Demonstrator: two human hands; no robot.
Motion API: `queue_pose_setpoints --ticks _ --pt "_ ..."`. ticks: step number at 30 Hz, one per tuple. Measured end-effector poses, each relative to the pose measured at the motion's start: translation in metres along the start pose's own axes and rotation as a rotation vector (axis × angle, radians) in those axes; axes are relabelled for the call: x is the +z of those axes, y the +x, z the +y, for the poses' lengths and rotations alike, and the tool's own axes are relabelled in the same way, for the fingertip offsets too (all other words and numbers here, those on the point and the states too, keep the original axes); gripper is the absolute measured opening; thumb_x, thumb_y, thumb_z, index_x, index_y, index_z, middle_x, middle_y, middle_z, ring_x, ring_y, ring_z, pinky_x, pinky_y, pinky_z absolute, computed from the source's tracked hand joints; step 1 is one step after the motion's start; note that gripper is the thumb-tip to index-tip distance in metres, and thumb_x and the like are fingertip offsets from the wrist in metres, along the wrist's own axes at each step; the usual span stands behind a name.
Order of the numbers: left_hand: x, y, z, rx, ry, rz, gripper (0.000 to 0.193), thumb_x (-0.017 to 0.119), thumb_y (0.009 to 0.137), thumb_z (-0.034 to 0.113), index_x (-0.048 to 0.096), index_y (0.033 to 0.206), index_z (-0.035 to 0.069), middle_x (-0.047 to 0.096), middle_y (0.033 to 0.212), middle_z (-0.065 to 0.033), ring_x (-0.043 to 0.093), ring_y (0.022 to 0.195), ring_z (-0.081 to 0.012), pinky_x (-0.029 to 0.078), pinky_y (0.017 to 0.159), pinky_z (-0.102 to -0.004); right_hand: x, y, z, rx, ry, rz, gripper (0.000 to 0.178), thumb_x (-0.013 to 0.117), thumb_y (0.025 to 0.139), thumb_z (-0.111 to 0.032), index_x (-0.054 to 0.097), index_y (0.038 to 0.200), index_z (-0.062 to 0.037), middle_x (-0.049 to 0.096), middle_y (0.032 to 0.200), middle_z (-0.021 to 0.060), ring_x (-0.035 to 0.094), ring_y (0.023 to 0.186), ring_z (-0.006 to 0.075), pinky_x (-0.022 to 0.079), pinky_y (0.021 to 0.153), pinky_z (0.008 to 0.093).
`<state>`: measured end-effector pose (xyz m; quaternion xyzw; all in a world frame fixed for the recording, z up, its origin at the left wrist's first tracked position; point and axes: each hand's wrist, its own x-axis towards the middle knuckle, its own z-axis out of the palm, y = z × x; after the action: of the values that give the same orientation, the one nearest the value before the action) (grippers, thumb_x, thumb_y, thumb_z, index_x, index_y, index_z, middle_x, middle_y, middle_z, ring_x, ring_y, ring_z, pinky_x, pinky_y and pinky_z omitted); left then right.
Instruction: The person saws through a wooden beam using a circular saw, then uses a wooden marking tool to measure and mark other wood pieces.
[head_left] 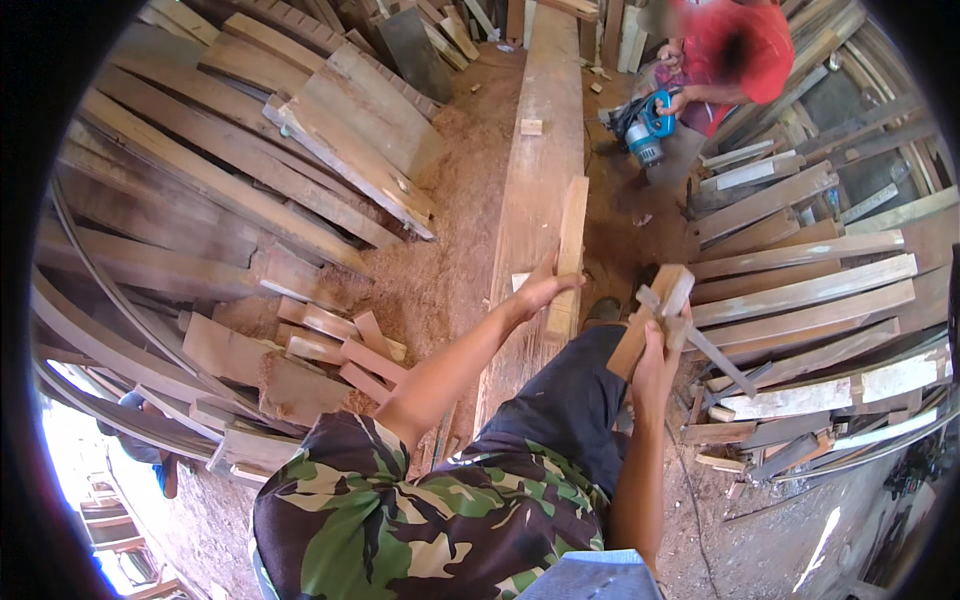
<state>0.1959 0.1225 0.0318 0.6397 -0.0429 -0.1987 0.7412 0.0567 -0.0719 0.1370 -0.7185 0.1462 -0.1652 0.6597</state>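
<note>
My left hand [542, 292] is closed around a short, light-coloured wooden batten [570, 225], over the right edge of a long plank [545, 110]. To the right, my right hand [652, 362] is closed on a brown wooden block [630, 345], held tilted in the air. Against that block, in the same grip, is what looks like a try square [722, 362], its thin metal blade sticking out to the lower right. My fingers partly hide how the block and the square meet. A small wood offcut [531, 127] lies farther up the plank.
Another person in red [745, 50] crouches at the far right, holding a blue power tool [650, 130]. Stacked boards [230, 150] fill the left side, and more timber [810, 290] lies on the right. Short blocks [345, 340] are piled at the left. A cable [692, 490] crosses the sawdust-covered floor.
</note>
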Motion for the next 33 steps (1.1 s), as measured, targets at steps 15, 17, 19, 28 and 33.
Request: queue_pose_setpoints --ticks 15,17,19,28,33 --pt "-0.037 -0.056 -0.073 0.080 0.512 0.128 0.112 0.078 0.091 0.025 0.004 0.173 0.006 0.049 0.157 -0.0253 0.053 0.141 -0.0339 0.044 0.118 -0.0420 -0.028 -0.018 0.013 0.159 0.112 0.116 0.063 0.056 0.111 -0.021 0.033 0.168 -0.0094 0.053 0.153 0.0119 0.055 0.135 0.0241 0.046 0.113 0.0361" --pt "-0.034 -0.067 -0.073 0.060 0.315 0.095 0.113 0.079 0.089 0.023 0.006 0.174 0.009 0.040 0.165 -0.0257 0.042 0.150 -0.0363 0.039 0.123 -0.0432 -0.027 -0.014 0.012 0.152 0.105 0.087 0.063 0.057 0.112 -0.020 0.032 0.168 -0.0081 0.051 0.155 0.0135 0.052 0.138 0.0244 0.042 0.116 0.0369" --pt "-0.029 -0.062 -0.059 0.044 0.136 0.039 0.113 0.080 0.087 0.020 0.008 0.175 0.012 0.031 0.172 -0.0260 0.034 0.158 -0.0387 0.034 0.128 -0.0445 -0.021 -0.006 0.010 0.149 0.132 0.066 0.061 0.056 0.112 -0.016 0.032 0.168 -0.0074 0.052 0.153 0.0167 0.054 0.135 0.0260 0.043 0.115 0.0379" --pt "-0.022 0.110 -0.074 -0.017 0.586 0.358 0.113 0.081 0.078 0.030 0.021 0.172 0.018 0.030 0.170 -0.0220 0.026 0.156 -0.0488 0.024 0.127 -0.0612 0.017 0.050 0.035 0.080 0.032 -0.007 0.063 0.061 0.109 -0.013 0.034 0.165 -0.0030 0.052 0.153 0.0149 0.051 0.140 0.0248 0.039 0.119 0.0382" --pt "0.027 0.118 -0.058 0.006 0.692 0.469 0.109 0.080 0.079 0.026 0.023 0.171 0.016 0.032 0.166 -0.0201 0.024 0.157 -0.0467 0.021 0.121 -0.0732 -0.011 0.063 0.044 0.082 0.052 0.023 0.064 0.060 0.107 -0.007 0.033 0.165 -0.0012 0.052 0.154 0.0146 0.051 0.140 0.0238 0.040 0.118 0.0365"
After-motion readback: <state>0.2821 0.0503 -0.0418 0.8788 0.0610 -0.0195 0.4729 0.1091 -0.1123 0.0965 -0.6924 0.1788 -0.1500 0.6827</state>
